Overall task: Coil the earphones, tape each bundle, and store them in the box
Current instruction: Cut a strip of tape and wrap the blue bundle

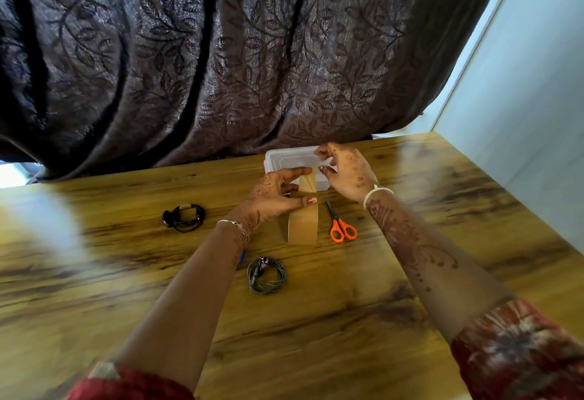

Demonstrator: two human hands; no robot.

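**Two hands draw brown tape from a roll above a wooden worktop**

At the centre of the frame, the left hand [278,194] grips a roll of brown tape [302,224], its fingers [292,174] wrapped over the top and the thumb pressed along the near side. The roll stands on edge. A strip of tape [308,182] rises from it to the right hand [346,172], just up and to the right, whose thumb and fingers are pinched on the strip's free end.

Directly behind both hands sits a clear plastic box [286,159], lid closed, partly hidden by them.

Right of the roll, orange-handled scissors [339,224] lie flat on the worktop [316,320], blades closed and pointing away.

A coiled black earphone bundle [184,216] with a band of brown tape lies left of centre, well apart from the hands. A coiled grey earphone bundle [267,274] lies below the roll, between the two forearms, touched by neither hand.

A dark leaf-patterned curtain [221,51] fills the upper frame.
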